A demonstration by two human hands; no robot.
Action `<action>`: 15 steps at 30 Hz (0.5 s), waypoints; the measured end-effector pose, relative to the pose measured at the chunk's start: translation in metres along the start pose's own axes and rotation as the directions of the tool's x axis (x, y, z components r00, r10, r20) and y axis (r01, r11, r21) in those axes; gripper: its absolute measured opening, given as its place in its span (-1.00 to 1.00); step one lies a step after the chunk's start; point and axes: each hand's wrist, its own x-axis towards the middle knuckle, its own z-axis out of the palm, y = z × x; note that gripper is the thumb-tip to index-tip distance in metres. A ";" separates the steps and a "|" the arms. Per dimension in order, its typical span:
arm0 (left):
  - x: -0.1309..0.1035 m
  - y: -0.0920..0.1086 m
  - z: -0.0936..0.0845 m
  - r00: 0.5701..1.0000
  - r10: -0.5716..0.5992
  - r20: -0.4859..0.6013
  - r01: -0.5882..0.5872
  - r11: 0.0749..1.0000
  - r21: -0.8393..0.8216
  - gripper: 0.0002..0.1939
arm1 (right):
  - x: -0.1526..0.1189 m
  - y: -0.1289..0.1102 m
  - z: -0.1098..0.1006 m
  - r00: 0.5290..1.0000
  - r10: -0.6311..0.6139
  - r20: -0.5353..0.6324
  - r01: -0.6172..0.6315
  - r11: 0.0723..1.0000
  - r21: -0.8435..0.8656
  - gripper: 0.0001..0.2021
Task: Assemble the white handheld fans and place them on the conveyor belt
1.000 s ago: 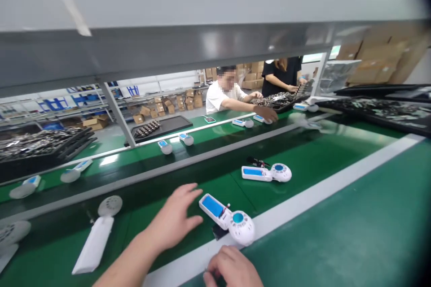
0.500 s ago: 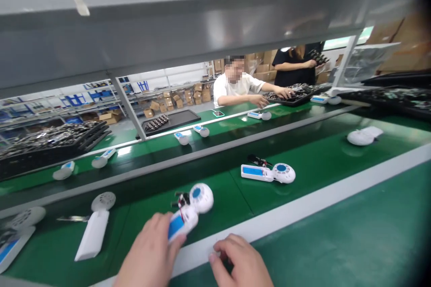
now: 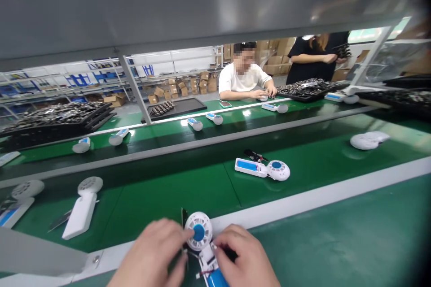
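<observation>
Close in front of me is an opened white handheld fan [image 3: 199, 232] with a round slotted head, a blue disc and a blue battery [image 3: 217, 278]. My left hand [image 3: 158, 251] is closed at the left edge of the fan's head, its index fingertip on the blue disc. A thin dark board [image 3: 183, 217] stands up beside the head, partly hidden by those fingers. My right hand [image 3: 244, 253] grips the fan at its neck, thumb and fingers curled in. The fan is tilted, its handle pointing toward me and cut off by the lower edge.
On the green belt [image 3: 151, 206] lie another opened fan [image 3: 262, 169], a white fan face down [image 3: 81, 213] and one far right [image 3: 368, 140]. A grey post [image 3: 40, 251] stands at lower left. Across, a person [image 3: 244, 76] works beside trays of dark parts [image 3: 306, 89].
The fan has come off the belt toward me and turned, handle now toward me. My right hand has taken hold at its neck; my left has shifted from handle to head.
</observation>
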 end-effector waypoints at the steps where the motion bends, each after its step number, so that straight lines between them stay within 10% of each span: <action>1: 0.006 -0.007 -0.009 1.000 0.020 0.008 -0.020 1.000 -0.004 -0.52 | 0.003 -0.003 -0.003 0.999 -0.041 0.034 0.040 0.999 0.029 -0.80; 6: 0.019 -0.038 -0.006 0.975 0.160 0.156 -0.146 0.984 -0.102 -0.31 | 0.011 -0.007 -0.006 0.988 -0.107 0.108 0.109 0.994 -0.009 -0.82; 15: 0.015 -0.036 0.021 0.994 0.106 0.027 -0.104 0.993 -0.059 -0.60 | 0.002 -0.002 -0.005 0.997 0.065 0.039 -0.055 0.975 -0.214 -0.91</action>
